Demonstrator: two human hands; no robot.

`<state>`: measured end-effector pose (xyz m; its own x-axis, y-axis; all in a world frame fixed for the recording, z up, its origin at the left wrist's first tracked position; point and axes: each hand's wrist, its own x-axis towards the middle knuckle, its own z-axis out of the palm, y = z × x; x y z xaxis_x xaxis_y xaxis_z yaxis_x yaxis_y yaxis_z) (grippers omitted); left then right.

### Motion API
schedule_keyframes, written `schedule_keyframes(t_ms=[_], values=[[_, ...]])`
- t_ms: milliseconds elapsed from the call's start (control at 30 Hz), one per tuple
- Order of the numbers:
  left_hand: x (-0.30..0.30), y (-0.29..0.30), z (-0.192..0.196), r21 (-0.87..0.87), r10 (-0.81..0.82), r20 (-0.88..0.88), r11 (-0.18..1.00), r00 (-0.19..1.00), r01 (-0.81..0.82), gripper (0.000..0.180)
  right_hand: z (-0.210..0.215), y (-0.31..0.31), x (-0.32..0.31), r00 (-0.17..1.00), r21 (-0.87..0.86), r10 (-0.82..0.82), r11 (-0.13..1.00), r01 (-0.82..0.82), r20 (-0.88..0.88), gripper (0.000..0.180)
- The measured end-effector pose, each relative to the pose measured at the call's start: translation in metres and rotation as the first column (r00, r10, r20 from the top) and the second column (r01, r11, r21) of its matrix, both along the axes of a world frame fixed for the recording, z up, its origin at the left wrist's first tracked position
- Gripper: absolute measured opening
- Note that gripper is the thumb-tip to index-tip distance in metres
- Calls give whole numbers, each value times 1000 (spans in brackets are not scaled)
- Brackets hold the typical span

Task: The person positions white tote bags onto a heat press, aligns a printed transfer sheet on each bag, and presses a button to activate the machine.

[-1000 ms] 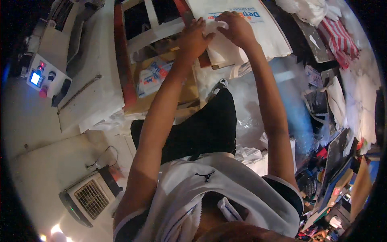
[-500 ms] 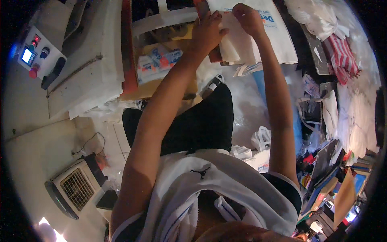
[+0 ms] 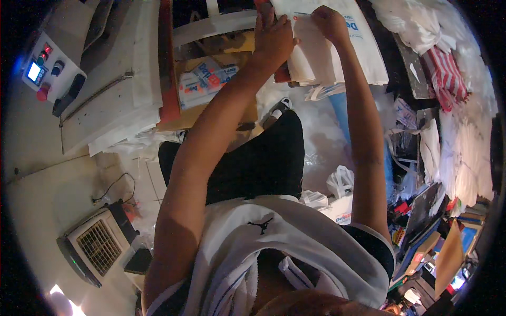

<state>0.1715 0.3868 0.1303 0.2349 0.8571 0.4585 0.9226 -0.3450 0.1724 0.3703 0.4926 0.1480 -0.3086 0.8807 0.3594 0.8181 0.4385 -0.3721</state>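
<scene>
A stack of white plastic bags (image 3: 369,60) with blue and red print lies at the top, right of the middle. My right hand (image 3: 332,23) is closed over the stack, fingers curled in a pinch on the top bag; the fingertips are partly hidden. At the stack's left edge, my left hand (image 3: 274,39) is open, with its fingers stretched away from me and the thumb out toward the bags. Left of that hand, more printed plastic bags (image 3: 203,87) lie on a brown cardboard surface (image 3: 245,100) inside a red-edged frame (image 3: 167,79).
On the left stands a machine control box (image 3: 52,68) with a lit screen and buttons, beside a pale worktop (image 3: 121,100). A vented appliance (image 3: 100,247) sits lower left. Clear plastic bundles, a red-striped cloth (image 3: 445,73) and boards crowd the right side. Bags (image 3: 340,181) lie near my legs.
My left hand has shifted slightly, its fingers now pointing more straight away from me. The right hand has moved a little to the right and nearer, still closed at the top bag.
</scene>
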Motion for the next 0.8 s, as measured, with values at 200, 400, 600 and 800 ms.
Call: schedule_keyframes(t_ms=[200, 400, 600, 800], values=[[-5, 8, 19, -3, -76, -161, 997, 984, 76, 58, -2, 2, 5, 997, -42, -37, 999, 34, -68, 29], [2, 18, 17, -96, -48, -190, 995, 981, 30, 60, -5, 2, 8, 991, -112, -92, 990, 81, -96, 31], [-4, 29, 6, 40, -38, -42, 998, 998, 40, 71, -5, -2, 6, 981, -182, -119, 979, 90, -154, 33], [-10, 26, 13, -25, -83, 9, 996, 996, 84, 71, 7, -13, -5, 980, -84, 55, 994, -73, -193, 28]])
